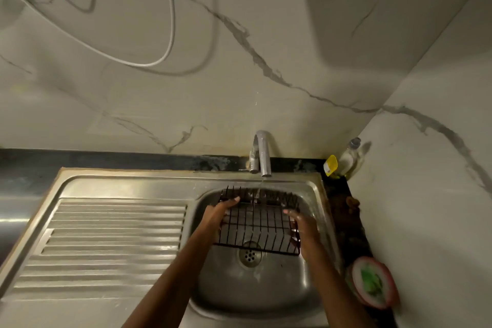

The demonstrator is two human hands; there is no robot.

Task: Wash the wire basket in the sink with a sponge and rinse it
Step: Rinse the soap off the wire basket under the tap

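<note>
A black wire basket [257, 224] sits tilted inside the steel sink bowl [266, 293], under a thin stream of water from the tap [262, 153]. My left hand [219, 214] grips the basket's left side, fingers curled over its upper rim. On the basket's right side, my right hand [302, 226] holds the wires. The drain [249, 254] shows just below the basket's near edge. No sponge is in either hand.
A ribbed steel draining board [106, 242] lies left of the bowl. A dish soap bottle [350, 157] and a yellow item [331, 165] stand in the back right corner. A pink dish holding something green [372, 282] sits on the dark counter at right.
</note>
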